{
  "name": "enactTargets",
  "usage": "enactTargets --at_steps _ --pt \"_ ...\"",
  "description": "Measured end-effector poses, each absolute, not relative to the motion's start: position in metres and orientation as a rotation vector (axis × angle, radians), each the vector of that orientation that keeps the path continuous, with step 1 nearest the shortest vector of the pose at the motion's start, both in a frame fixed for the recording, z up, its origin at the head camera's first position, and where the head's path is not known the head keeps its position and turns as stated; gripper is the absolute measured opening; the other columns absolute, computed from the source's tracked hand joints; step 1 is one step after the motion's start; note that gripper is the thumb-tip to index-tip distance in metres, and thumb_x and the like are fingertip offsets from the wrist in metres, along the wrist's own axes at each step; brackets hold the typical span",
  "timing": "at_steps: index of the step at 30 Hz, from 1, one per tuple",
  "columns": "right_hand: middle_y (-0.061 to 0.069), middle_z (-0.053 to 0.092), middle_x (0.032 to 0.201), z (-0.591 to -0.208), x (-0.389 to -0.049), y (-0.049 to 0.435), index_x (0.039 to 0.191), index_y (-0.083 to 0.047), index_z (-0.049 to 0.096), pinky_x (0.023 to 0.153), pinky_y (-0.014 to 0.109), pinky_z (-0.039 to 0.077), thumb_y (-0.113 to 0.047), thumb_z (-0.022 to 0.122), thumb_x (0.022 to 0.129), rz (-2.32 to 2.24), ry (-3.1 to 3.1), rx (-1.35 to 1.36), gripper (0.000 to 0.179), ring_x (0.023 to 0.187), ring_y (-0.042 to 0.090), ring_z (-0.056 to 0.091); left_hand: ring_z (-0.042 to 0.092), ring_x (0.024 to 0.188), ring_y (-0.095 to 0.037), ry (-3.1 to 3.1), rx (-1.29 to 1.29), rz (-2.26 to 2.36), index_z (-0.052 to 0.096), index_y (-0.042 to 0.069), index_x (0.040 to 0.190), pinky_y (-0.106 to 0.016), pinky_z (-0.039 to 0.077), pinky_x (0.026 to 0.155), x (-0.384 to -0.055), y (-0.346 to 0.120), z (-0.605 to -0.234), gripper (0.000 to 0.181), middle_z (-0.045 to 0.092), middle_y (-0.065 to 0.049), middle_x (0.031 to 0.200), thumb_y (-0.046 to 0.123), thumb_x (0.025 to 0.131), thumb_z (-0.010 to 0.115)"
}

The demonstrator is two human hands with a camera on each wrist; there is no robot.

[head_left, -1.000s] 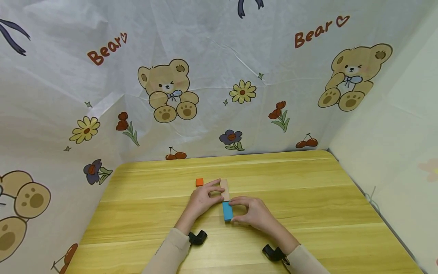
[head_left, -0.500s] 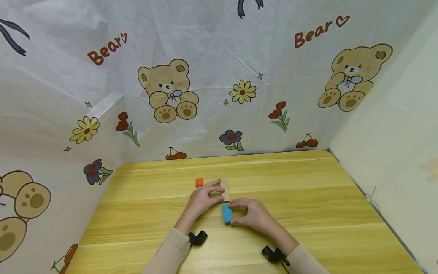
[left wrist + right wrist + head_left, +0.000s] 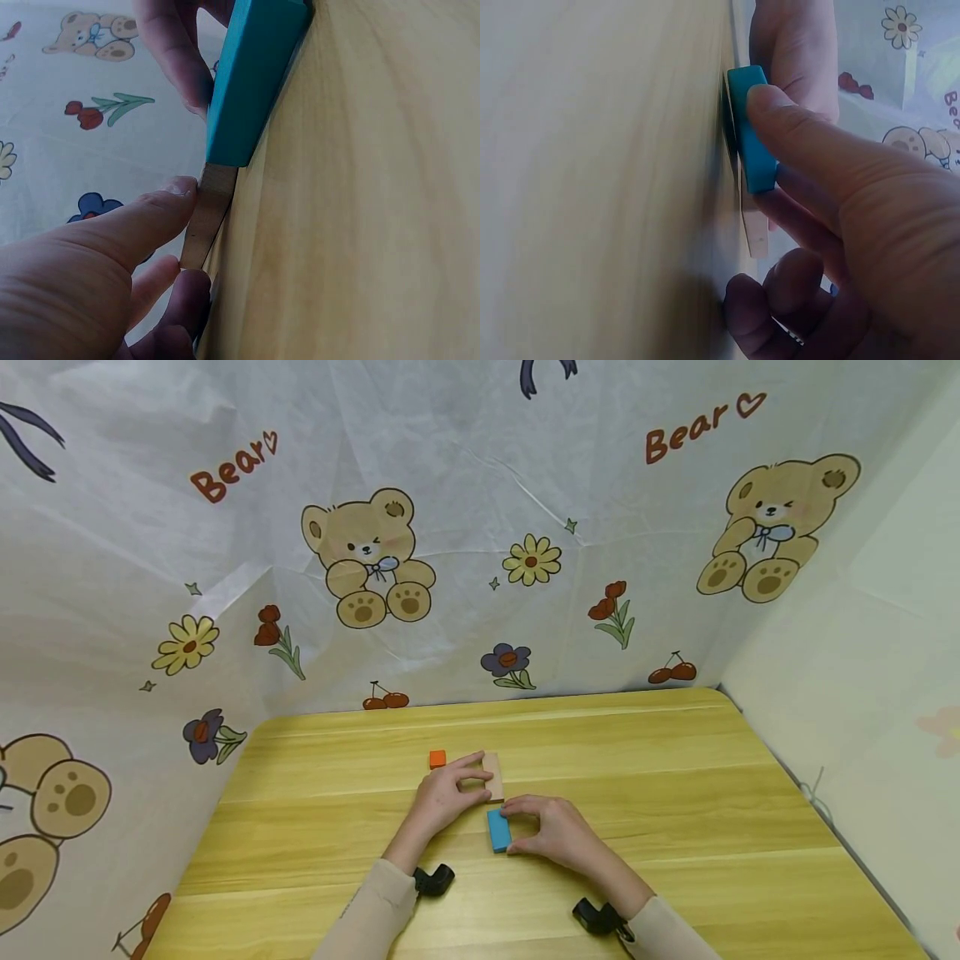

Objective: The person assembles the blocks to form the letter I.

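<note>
A plain wooden block (image 3: 492,777) lies lengthwise on the tabletop. My left hand (image 3: 444,795) holds it from the left, index finger by the far end and thumb by the near end. Just nearer to me is a blue block (image 3: 498,831), with a narrow gap between the two in the head view. My right hand (image 3: 555,831) pinches this block from the right, thumb at its near end; in the right wrist view, dark shadow lies between the blue block (image 3: 751,127) and the wood. An orange block (image 3: 437,759) sits beyond my left knuckles.
The wood-grain table (image 3: 675,777) runs back to a white bear-print sheet (image 3: 465,635). A pale wall (image 3: 885,693) stands along the right edge, with a thin cord (image 3: 816,802) by it. Both wrists wear black camera mounts.
My right hand has drawn the blue block slightly toward me, away from the wooden block's near end, opening a small gap. My left hand and the orange block have stayed put.
</note>
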State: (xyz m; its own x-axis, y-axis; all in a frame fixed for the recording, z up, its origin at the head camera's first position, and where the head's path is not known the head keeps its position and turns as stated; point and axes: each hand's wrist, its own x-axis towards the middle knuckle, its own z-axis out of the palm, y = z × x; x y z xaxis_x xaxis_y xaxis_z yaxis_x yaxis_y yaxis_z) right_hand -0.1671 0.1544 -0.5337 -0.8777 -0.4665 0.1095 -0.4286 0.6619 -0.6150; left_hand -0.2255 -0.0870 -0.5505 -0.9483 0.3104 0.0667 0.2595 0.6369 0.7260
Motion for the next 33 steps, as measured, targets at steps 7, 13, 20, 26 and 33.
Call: enactTargets --at_steps 7,13,20,26,33 --pt "-0.004 0.077 0.129 -0.5330 -0.1670 0.1525 0.123 -0.022 0.079 0.102 0.048 0.057 -0.036 0.094 0.080 -0.925 2.856 -0.782 0.047 0.123 0.022 0.073 0.056 0.067 -0.005 2.778 0.487 1.225 0.081 0.035 0.121 -0.025 0.047 0.066 -0.2254 -0.0871 -0.5508 0.027 0.055 0.015 0.159 0.039 0.094 0.081" --pt "-0.004 0.077 0.129 -0.5333 -0.1667 0.1517 0.122 -0.020 0.080 0.099 0.046 0.059 -0.036 0.094 0.080 -0.852 2.888 -0.809 0.047 0.121 0.021 0.074 0.057 0.069 -0.005 2.783 0.487 1.217 0.081 0.036 0.122 -0.026 0.047 0.068 -0.2253 -0.0872 -0.5520 0.028 0.055 0.016 0.159 0.040 0.094 0.081" --pt "-0.006 0.076 0.130 -0.5323 -0.1655 0.1513 0.123 -0.022 0.079 0.098 0.045 0.059 -0.039 0.092 0.082 -0.794 2.902 -0.823 0.047 0.120 0.019 0.074 0.056 0.069 -0.003 2.791 0.493 1.207 0.081 0.035 0.122 -0.026 0.047 0.069 -0.2256 -0.0870 -0.5504 0.028 0.055 0.015 0.159 0.040 0.095 0.081" --pt "-0.010 0.074 0.119 -0.5285 -0.1648 0.1514 0.121 -0.026 0.081 0.086 0.037 0.059 -0.043 0.090 0.083 -0.760 2.911 -0.817 0.042 0.103 0.013 0.073 0.056 0.069 -0.001 2.811 0.518 1.204 0.081 0.032 0.122 -0.025 0.047 0.068 -0.2250 -0.0866 -0.5488 0.028 0.057 0.013 0.158 0.039 0.095 0.080" --pt "-0.014 0.073 0.091 -0.5287 -0.1668 0.1529 0.122 -0.023 0.081 0.072 0.024 0.048 -0.041 0.090 0.084 -0.833 2.848 -0.783 0.042 0.079 -0.001 0.059 0.056 0.067 -0.003 2.785 0.517 1.248 0.082 0.030 0.121 -0.025 0.046 0.064 -0.2247 -0.0867 -0.5496 0.027 0.057 0.010 0.159 0.037 0.095 0.081"
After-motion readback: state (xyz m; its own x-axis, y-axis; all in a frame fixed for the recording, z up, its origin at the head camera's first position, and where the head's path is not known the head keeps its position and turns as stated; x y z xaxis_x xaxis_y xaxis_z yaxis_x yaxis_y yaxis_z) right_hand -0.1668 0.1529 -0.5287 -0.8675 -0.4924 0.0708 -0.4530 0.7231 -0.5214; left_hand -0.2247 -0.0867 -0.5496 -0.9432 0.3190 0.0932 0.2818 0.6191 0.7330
